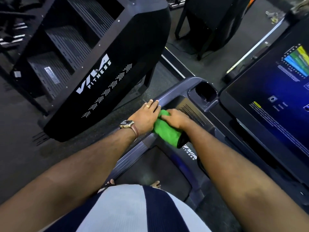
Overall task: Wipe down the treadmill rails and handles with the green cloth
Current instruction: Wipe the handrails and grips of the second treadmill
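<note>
Now, head view: left hand lying flat on grey treadmill rail, fingers straight, gripping nothing, thumb side touching green cloth. Right hand curling fingers round bunched cloth, holding it against rail beside speaker grille. Cup holder sitting just beyond hands. Lit screen glowing at right. Black stair machine standing at left.

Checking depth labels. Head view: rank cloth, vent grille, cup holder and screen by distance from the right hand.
1. Cloth: gripped in the right hand.
2. Vent grille: on the console, just past the knuckles.
3. Cup holder: farther up, at the console corner.
4. Screen: farthest, off to the right.
</note>
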### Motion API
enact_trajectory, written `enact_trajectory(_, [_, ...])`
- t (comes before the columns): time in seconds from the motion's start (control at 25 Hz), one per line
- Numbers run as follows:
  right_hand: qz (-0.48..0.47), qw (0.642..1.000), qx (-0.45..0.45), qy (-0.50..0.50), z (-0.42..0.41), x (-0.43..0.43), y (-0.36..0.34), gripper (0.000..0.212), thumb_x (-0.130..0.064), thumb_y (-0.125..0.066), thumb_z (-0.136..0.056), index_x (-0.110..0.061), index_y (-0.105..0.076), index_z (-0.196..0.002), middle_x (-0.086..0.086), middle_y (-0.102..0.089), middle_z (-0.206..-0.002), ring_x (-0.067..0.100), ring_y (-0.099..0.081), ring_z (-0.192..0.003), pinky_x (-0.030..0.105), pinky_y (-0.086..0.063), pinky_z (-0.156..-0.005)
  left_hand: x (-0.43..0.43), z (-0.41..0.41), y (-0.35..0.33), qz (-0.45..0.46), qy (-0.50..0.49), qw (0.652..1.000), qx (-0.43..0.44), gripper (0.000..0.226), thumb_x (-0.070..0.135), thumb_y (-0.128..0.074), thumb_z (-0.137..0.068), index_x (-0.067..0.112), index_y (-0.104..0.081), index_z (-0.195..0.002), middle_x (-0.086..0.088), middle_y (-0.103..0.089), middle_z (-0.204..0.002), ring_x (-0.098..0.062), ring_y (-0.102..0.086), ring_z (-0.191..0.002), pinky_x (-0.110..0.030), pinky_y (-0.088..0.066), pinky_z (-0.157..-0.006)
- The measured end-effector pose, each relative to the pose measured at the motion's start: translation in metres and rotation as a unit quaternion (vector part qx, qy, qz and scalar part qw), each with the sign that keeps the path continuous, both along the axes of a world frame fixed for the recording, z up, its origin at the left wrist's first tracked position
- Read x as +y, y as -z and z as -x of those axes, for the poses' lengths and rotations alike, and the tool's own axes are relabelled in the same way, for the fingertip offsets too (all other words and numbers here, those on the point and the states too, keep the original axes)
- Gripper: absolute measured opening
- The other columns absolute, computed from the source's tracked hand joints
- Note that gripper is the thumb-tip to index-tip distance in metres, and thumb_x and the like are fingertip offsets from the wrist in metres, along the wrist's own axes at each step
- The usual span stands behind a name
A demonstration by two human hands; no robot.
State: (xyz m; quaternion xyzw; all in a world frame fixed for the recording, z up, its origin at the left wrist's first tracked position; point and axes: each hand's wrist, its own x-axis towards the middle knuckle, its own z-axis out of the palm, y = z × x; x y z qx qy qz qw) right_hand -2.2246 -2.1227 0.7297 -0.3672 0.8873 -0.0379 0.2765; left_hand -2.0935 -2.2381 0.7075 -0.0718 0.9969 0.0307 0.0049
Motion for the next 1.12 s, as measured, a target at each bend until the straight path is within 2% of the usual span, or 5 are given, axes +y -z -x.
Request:
enact_trajectory(0.08, [0.052,0.996,-0.054,0.055,0.009,0.023,-0.007,0.043,-0.062,-0.049,-0.089,-0.024,-0.065,-0.103,0.009,-0.071,-0.107,0.031,-0.065,-0.101,0.041,-0.052,-0.087,0.001,0.000,-0.003,0.002,0.003,1.000,-0.006,0.068,0.021,-0.051,-0.084,0.002,-0.027,-0.144,-0.020,-0.024,-0.152,-0.039,-0.024,-0.139,-0.045,-0.024,-0.115])
enact_trajectory(0.32, [-0.093,0.909,0.399,-0.074,-0.071,0.059,0.027,0.060,-0.045,-0.046,-0.091,-0.011,-0.039,-0.139,0.021,-0.051,-0.118,0.038,-0.051,-0.099,0.051,-0.037,-0.090,0.000,0.001,0.000,0.016,0.002,1.000,-0.013,0.072,0.017,-0.054,-0.079,0.002,-0.026,-0.143,-0.020,-0.024,-0.151,-0.039,-0.025,-0.138,-0.045,-0.027,-0.113])
enact_trajectory(0.6, [-0.022,0.996,0.089,0.015,-0.007,0.028,-0.004,0.054,-0.064,-0.033,-0.094,-0.025,-0.052,-0.124,0.010,-0.063,-0.125,0.034,-0.060,-0.112,0.044,-0.046,-0.088,0.003,-0.001,-0.007,-0.010,0.004,1.000,-0.012,0.072,0.019,-0.053,-0.082,0.001,-0.024,-0.146,-0.021,-0.020,-0.153,-0.040,-0.019,-0.141,-0.046,-0.021,-0.115])
enact_trajectory(0.84, [-0.040,0.929,0.363,-0.060,-0.067,0.044,0.024,0.040,-0.030,-0.040,-0.091,-0.015,-0.045,-0.127,0.018,-0.056,-0.110,0.035,-0.051,-0.091,0.050,-0.039,-0.082,0.003,-0.002,-0.004,0.002,0.000,1.000,-0.009,0.074,0.016,-0.057,-0.081,0.002,-0.024,-0.146,-0.020,-0.021,-0.153,-0.039,-0.020,-0.141,-0.046,-0.022,-0.116])
enact_trajectory(1.12, [-0.025,0.981,0.189,-0.030,-0.027,0.040,0.000,0.049,-0.063,-0.035,-0.090,-0.027,-0.046,-0.120,0.008,-0.062,-0.118,0.035,-0.061,-0.104,0.047,-0.045,-0.084,0.004,-0.004,-0.003,0.014,0.006,1.000,-0.016,0.074,0.013,-0.059,-0.082,0.001,-0.024,-0.146,-0.021,-0.021,-0.154,-0.040,-0.020,-0.141,-0.046,-0.023,-0.115])
